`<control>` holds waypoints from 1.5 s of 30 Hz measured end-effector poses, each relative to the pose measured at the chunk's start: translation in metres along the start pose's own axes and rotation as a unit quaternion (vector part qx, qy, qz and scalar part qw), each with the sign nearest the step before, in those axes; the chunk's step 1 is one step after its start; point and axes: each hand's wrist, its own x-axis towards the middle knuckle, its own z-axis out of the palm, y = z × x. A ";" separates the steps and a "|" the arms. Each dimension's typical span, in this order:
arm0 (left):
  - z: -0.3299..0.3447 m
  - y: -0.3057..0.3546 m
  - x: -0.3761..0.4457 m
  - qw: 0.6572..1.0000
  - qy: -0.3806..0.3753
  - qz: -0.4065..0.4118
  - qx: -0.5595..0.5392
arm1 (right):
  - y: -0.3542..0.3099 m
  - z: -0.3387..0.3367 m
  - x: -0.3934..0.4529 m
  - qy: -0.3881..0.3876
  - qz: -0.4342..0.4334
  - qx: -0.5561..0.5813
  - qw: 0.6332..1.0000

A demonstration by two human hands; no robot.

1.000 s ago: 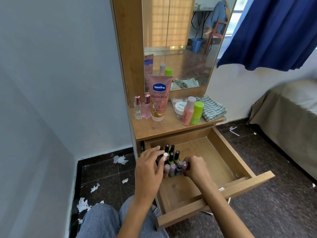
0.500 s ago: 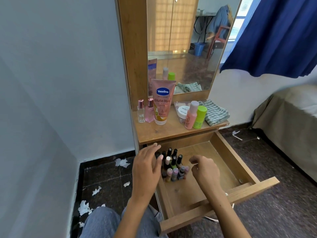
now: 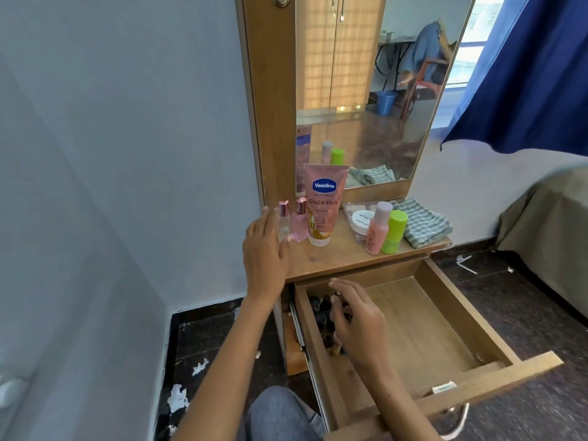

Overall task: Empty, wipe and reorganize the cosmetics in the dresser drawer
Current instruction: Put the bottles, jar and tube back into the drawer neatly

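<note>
**Drawer partly restocked, most cosmetics still on top**

Left of centre in the frame, we are lifting our left hand (image 3: 265, 246) toward the two small pink perfume bottles (image 3: 292, 222) at the left end of the dresser surface (image 3: 337, 261); its fingers (image 3: 270, 218) are straight and loosely together, holding nothing, just beside the nearer bottle and perhaps brushing it. Next to the bottles we are seeing the Vaseline tube (image 3: 323, 205) standing on its cap. Lower centre, we are hovering our right hand (image 3: 358, 323) over the cluster of nail polish bottles (image 3: 321, 308) in the back left corner of the open drawer (image 3: 423, 326); its fingers (image 3: 342, 286) are relaxed and slightly spread, gripping nothing we can make out. Right of centre, the white jar (image 3: 361, 222), pink bottle (image 3: 377, 229), green bottle (image 3: 394, 232) and striped cloth (image 3: 421, 226) are waiting on the surface.

We are judging that emptying and wiping are done, since the drawer floor looks bare apart from the polishes. Reorganizing seems barely begun.
</note>
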 end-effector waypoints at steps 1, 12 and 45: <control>0.003 -0.003 0.009 1.000 -0.012 -0.005 0.004 | 0.001 0.000 -0.001 0.004 0.000 0.010 1.000; 0.035 -0.027 0.037 0.991 -0.043 -0.082 -0.096 | 0.001 0.002 0.001 0.028 0.035 0.018 0.999; -0.018 0.027 -0.114 0.962 -0.206 0.022 -0.179 | 0.001 -0.093 0.014 -0.272 0.074 0.012 0.959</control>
